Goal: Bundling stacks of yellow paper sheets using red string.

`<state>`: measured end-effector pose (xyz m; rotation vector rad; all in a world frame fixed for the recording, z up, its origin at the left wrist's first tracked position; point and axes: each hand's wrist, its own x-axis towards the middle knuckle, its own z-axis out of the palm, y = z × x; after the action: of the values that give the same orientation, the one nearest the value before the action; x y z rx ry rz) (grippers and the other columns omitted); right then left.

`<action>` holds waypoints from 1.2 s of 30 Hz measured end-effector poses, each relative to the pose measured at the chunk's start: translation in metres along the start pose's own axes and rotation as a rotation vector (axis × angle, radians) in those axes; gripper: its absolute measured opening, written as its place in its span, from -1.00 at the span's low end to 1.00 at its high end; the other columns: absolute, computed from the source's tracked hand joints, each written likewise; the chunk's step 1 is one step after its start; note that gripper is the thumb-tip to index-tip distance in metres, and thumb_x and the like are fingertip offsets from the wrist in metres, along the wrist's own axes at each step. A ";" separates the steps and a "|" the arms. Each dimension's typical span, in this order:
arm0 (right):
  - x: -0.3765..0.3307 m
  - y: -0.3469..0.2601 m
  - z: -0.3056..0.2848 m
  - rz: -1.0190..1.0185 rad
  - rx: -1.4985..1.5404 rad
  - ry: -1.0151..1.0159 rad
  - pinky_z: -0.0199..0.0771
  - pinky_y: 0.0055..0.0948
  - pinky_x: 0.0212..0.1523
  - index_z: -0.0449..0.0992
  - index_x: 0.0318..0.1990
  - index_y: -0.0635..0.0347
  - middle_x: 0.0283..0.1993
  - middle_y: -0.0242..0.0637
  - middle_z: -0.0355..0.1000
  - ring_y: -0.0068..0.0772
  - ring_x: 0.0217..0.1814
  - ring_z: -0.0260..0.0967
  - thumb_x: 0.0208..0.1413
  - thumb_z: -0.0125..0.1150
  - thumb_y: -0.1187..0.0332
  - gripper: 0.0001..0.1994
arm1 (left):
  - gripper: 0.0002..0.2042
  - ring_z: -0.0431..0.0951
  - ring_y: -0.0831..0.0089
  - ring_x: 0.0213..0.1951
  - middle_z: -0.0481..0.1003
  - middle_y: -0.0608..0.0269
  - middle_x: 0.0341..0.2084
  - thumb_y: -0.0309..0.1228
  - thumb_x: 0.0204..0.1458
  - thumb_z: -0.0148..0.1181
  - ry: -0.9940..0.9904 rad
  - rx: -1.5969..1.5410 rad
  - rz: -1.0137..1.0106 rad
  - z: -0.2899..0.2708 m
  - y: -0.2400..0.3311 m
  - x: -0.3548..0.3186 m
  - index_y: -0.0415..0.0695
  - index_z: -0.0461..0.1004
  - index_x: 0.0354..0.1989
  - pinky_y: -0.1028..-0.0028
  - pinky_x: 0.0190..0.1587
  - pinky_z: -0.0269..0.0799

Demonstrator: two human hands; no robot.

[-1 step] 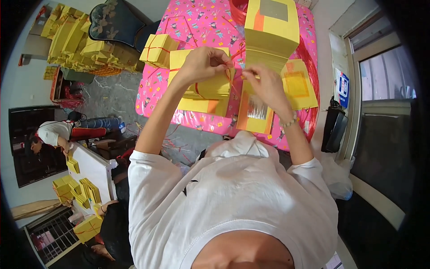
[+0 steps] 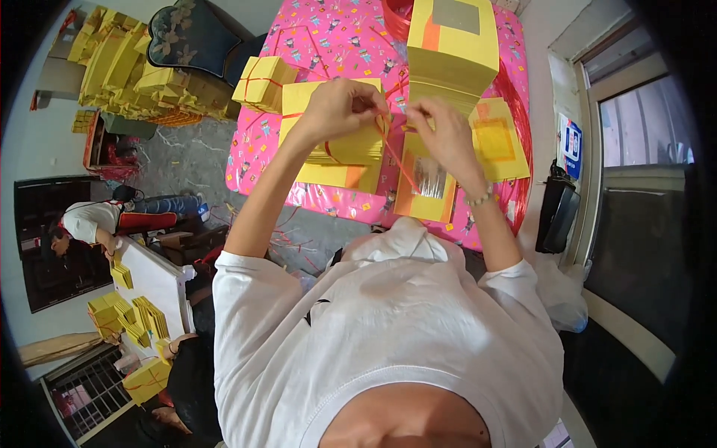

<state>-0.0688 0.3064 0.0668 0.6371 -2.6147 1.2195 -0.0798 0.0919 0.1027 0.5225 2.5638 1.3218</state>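
Observation:
On the pink table a stack of yellow paper envelopes (image 2: pixel 347 145) is bound with red plastic string. My left hand (image 2: pixel 340 108) is over the far part of this stack, its thumb and fingertips pinched on the red string (image 2: pixel 397 157). A loose length of that string slants down from the fingertips toward the near right. My right hand (image 2: pixel 448 142) is a little to the right, fingers curled and thumb near the forefinger; whether anything is in that pinch is too small to see. Below it lies a yellow envelope with a clear window (image 2: pixel 429 183).
A tall pile of yellow envelopes (image 2: pixel 452 67) stands at the far right. A small tied bundle (image 2: pixel 263 81) sits at the left, and red string (image 2: pixel 517 112) runs along the table's right edge. Two other people handle yellow bundles at a white table (image 2: pixel 160 272) on the left.
My right hand's fingertips have drawn slightly away from my left hand. The loose red string now hangs down between the hands; my left hand has hardly moved.

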 end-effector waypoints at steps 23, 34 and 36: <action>0.025 0.027 0.055 -0.067 0.709 -0.094 0.37 -0.58 -0.37 0.51 -0.17 0.21 -0.35 -0.42 0.38 -0.59 -0.37 0.36 0.11 0.10 0.49 -0.86 | -0.77 0.50 0.33 -0.34 0.50 0.28 -0.44 -0.56 -0.20 0.18 0.413 0.451 0.541 0.013 -0.013 -0.008 -0.11 0.52 -0.28 0.41 -0.33 0.46; 0.026 0.007 0.028 -0.222 0.158 0.011 0.30 -0.35 -0.50 0.32 -0.49 0.23 -0.50 -0.27 0.27 -0.28 -0.50 0.32 -0.15 0.10 0.41 -0.89 | -0.87 0.52 0.37 -0.32 0.51 0.19 -0.36 -0.61 -0.19 0.28 0.401 0.260 0.428 0.018 -0.010 -0.016 -0.22 0.55 -0.40 0.49 -0.31 0.47; 0.024 0.016 0.032 -0.118 0.138 -0.029 0.26 -0.33 -0.53 0.31 -0.52 0.22 -0.56 -0.27 0.23 -0.27 -0.55 0.28 -0.17 0.09 0.39 -0.88 | -0.87 0.50 0.32 -0.31 0.51 0.19 -0.40 -0.60 -0.20 0.28 0.426 0.208 0.369 0.018 -0.016 -0.020 -0.21 0.54 -0.42 0.44 -0.30 0.45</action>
<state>-0.0969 0.2840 0.0432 0.8269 -2.4913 1.3720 -0.0589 0.0886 0.0799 0.8713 3.0913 1.4104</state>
